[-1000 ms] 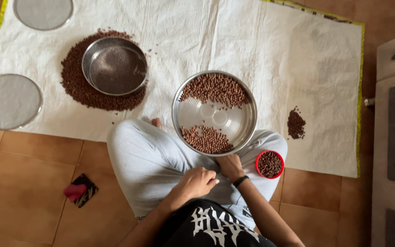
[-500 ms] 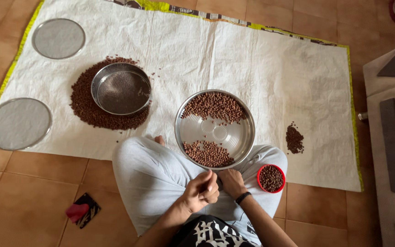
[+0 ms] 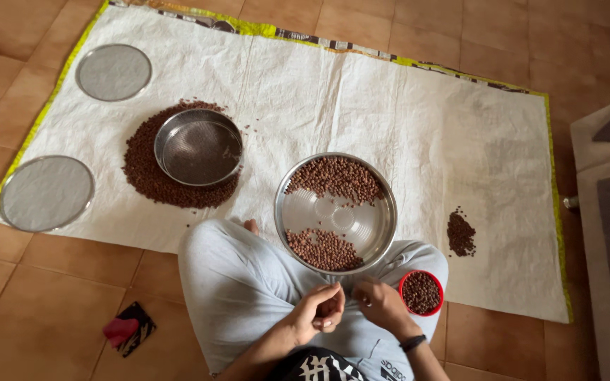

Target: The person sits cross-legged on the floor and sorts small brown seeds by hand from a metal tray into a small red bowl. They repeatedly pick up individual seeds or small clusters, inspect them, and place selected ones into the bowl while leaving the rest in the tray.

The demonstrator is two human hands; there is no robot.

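Both hands (image 3: 351, 307) below steel plate (image 3: 384, 212) rim

Open sheet (image 3: 390, 106) lay beyond the pan (image 3: 335, 212), passage ahead being blocked by the pan itself, on the left by the sieve (image 3: 198, 147) amid its seed heap, and on the right by the red cup (image 3: 420, 293).

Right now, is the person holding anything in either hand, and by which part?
It cannot be told: the left hand is curled and the right hand half closed, near the steel plate, which neither grips.
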